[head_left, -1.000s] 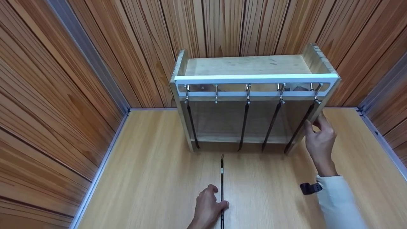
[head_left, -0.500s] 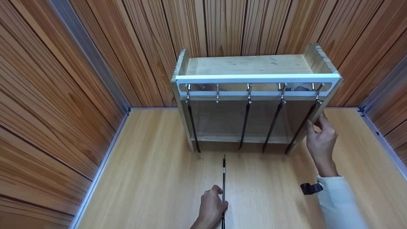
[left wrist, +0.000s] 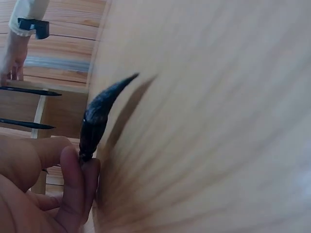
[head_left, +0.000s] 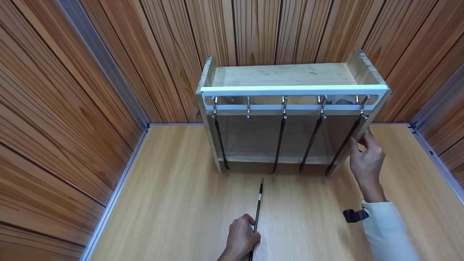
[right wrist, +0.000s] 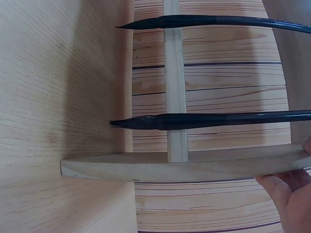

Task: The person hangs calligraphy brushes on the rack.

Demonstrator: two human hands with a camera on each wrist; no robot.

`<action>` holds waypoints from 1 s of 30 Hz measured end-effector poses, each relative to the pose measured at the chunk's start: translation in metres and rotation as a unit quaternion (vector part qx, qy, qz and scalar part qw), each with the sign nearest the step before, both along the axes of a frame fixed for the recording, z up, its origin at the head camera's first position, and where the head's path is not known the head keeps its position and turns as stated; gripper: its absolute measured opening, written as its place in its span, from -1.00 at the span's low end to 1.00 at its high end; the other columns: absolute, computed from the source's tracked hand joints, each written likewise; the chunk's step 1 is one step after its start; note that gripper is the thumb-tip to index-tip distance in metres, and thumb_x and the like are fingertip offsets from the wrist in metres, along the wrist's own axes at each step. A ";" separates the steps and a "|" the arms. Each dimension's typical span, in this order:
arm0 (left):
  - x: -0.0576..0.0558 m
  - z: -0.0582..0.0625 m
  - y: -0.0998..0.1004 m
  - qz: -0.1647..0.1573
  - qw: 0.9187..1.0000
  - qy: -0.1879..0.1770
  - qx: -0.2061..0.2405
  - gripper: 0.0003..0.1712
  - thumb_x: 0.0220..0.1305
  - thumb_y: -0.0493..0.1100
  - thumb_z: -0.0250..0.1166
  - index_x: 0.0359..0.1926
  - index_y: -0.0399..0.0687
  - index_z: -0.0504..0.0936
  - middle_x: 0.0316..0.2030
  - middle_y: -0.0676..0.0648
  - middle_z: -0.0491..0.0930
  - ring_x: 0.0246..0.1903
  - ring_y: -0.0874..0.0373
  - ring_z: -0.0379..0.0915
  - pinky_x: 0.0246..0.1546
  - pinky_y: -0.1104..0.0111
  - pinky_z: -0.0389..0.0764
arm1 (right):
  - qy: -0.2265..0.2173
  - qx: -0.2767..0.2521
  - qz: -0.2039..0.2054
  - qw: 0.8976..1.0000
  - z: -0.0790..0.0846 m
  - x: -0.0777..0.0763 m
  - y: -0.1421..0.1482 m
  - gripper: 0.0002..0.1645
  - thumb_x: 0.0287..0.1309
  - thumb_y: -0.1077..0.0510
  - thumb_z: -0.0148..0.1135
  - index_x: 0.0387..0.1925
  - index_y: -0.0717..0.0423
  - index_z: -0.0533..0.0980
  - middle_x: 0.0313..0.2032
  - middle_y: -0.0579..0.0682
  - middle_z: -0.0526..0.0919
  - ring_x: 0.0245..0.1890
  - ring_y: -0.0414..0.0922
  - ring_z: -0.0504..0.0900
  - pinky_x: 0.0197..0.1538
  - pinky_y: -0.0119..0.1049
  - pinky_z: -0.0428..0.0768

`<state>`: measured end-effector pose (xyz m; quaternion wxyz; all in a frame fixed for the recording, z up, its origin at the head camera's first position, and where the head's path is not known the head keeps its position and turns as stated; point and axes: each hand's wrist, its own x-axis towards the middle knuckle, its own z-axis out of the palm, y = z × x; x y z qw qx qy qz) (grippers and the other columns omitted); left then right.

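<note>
My left hand (head_left: 241,235) grips a calligraphy brush (head_left: 259,204) by its dark handle, its looped end pointing toward the rack. In the left wrist view the brush's black bristles (left wrist: 99,109) curve to a point close over the tabletop, with fingers pinching just behind them. With its thumb and fingers, my right hand (head_left: 368,163) holds the right side panel (right wrist: 146,170) of a wooden rack (head_left: 282,74). Several dark brushes (head_left: 278,146) hang tips down from hooks on the rack's white bar (head_left: 290,90). The second hook (head_left: 248,107) from the left is bare.
The rack stands on a light wood tabletop (head_left: 174,203) near the slatted back wall (head_left: 253,32). Slatted panels (head_left: 65,108) with metal edging close in both sides. A black wrist camera (head_left: 355,215) sits at the right sleeve.
The looped end of the brush has swung to the right, so the brush now slants. My left hand has shifted slightly right. The right hand keeps its hold on the rack.
</note>
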<state>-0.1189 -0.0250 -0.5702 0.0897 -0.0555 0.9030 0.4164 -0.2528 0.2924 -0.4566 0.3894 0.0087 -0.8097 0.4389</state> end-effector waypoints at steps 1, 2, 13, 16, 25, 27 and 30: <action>0.000 0.001 0.000 -0.002 1.000 -0.005 0.006 -0.74 -0.09 -0.47 0.41 -0.37 -0.16 0.58 -0.68 0.07 0.45 -0.68 0.24 0.39 -0.68 0.46 0.36 | 0.003 -0.001 0.002 1.000 0.000 0.000 0.000 -0.62 0.30 0.37 0.21 0.14 0.22 0.59 -0.07 0.12 0.71 -0.15 -0.44 0.56 -0.06 -0.61 0.53; 0.001 0.002 -0.001 -0.002 1.000 -0.008 0.015 -0.74 -0.08 -0.47 0.41 -0.36 -0.16 0.58 -0.67 0.07 0.45 -0.67 0.24 0.39 -0.68 0.46 0.35 | 0.007 -0.001 0.003 1.000 0.000 0.000 0.000 -0.62 0.30 0.37 0.21 0.13 0.23 0.60 -0.07 0.13 0.71 -0.16 -0.47 0.55 -0.05 -0.60 0.53; 0.003 0.019 -0.009 -0.006 0.996 0.055 0.076 -0.65 -0.06 -0.50 0.33 -0.21 -0.13 0.59 -0.66 0.16 0.51 -0.64 0.30 0.39 -0.54 0.39 0.46 | 0.012 -0.004 0.000 1.000 -0.001 -0.002 0.000 -0.67 0.28 0.40 0.21 0.07 0.28 0.61 -0.12 0.13 0.70 -0.18 -0.47 0.53 -0.04 -0.58 0.53; 0.003 0.023 -0.012 -0.005 0.991 0.100 0.085 -0.62 -0.11 -0.49 0.29 -0.20 -0.14 0.60 -0.66 0.20 0.49 -0.66 0.34 0.34 -0.57 0.41 0.44 | 0.013 -0.006 -0.004 1.000 -0.002 -0.003 0.000 -0.69 0.24 0.43 0.20 0.02 0.33 0.61 -0.16 0.14 0.69 -0.20 -0.47 0.53 -0.09 -0.62 0.49; -0.003 0.039 -0.016 -0.006 0.986 0.121 0.114 -0.58 -0.05 -0.49 0.25 -0.08 -0.21 0.62 -0.58 0.21 0.55 -0.72 0.38 0.27 -0.69 0.49 0.29 | -0.013 -0.009 -0.010 1.000 0.000 0.000 0.000 -0.61 0.34 0.31 0.21 0.17 0.17 0.59 -0.04 0.15 0.70 -0.11 -0.44 0.57 0.03 -0.47 0.56; -0.003 0.042 -0.017 -0.014 0.983 0.135 0.127 -0.56 -0.04 -0.50 0.25 -0.05 -0.23 0.62 -0.55 0.20 0.57 -0.72 0.40 0.28 -0.69 0.50 0.31 | -0.020 -0.011 -0.011 1.000 0.000 0.001 0.000 -0.61 0.36 0.28 0.21 0.18 0.14 0.59 -0.02 0.14 0.70 -0.08 -0.42 0.58 0.04 -0.46 0.57; -0.003 0.047 -0.020 -0.029 0.976 0.156 0.148 -0.56 0.00 -0.51 0.25 -0.02 -0.26 0.59 -0.52 0.16 0.61 -0.70 0.40 0.36 -0.68 0.50 0.39 | -0.023 -0.012 -0.010 1.000 0.000 0.001 0.000 -0.62 0.37 0.27 0.20 0.19 0.15 0.58 -0.02 0.15 0.69 -0.06 -0.38 0.60 0.05 -0.45 0.56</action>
